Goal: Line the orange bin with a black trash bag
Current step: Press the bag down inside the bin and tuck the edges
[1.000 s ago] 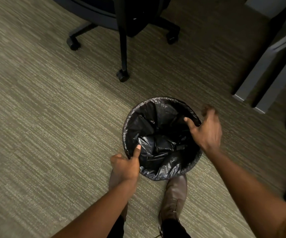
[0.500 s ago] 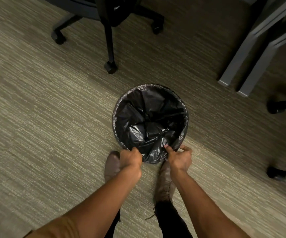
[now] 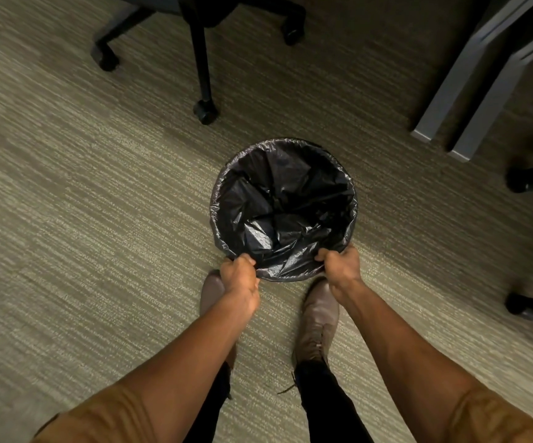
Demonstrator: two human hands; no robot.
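Carpet point(image 3: 83, 219): a striped beige-green floor filled most of the room, and everything else stood on it.
Office chair point(image 3: 206, 59): its dark base and castors stood at the far side, well apart from the bin.
Desk legs point(image 3: 456, 91): two grey metal legs slanted down at the far right; more dark castors showed at the right edge.
Bin point(image 3: 223, 247): it stood upright on the carpet just ahead of the person's feet; its wall was wrapped in plastic, so no orange showed.
Black trash bag point(image 3: 284, 206): it sat inside the bin, crumpled and glossy down in the hollow, its mouth folded out over the rim all the way round.
Arms: both reached down and forward, bare below tan sleeves.
Shoes point(image 3: 317, 321): brown lace-up shoes stood just behind the bin's near edge, under dark trousers.
Left hand point(image 3: 241, 279): clenched on the bag's edge at the near-left of the rim, the plastic pinched under the curled fingers point(image 3: 248, 261).
Right hand point(image 3: 341, 266): likewise closed on the bag's edge at the near-right of the rim, knuckles up; a slack fold of bag hung over the rim between the two fists.
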